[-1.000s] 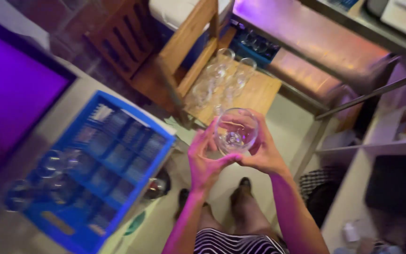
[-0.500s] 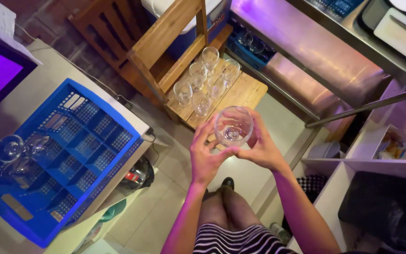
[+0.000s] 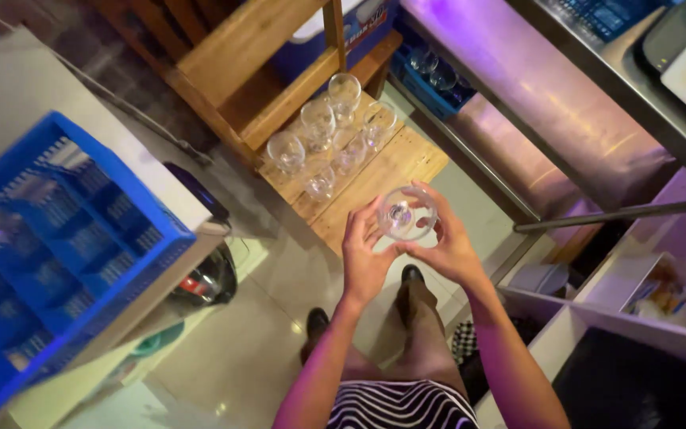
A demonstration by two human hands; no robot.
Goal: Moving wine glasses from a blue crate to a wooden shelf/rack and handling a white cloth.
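head view: standing, looking down
hands: left hand (image 3: 365, 258) and right hand (image 3: 446, 248) both cup one wine glass (image 3: 407, 213)
done: several glasses (image 3: 321, 141) stand on wooden shelf (image 3: 391, 171)
left: more glasses in blue rack (image 3: 81, 238)

Pale tiled floor (image 3: 279, 278), glossy, purple-tinted light. Wooden shelf unit (image 3: 256, 56) stands on it, upper middle. Left of shelf unit: white tabletop (image 3: 49, 87). Right of shelf unit: long steel counter (image 3: 549, 95), violet glow; beyond it, white open shelving (image 3: 597, 318).
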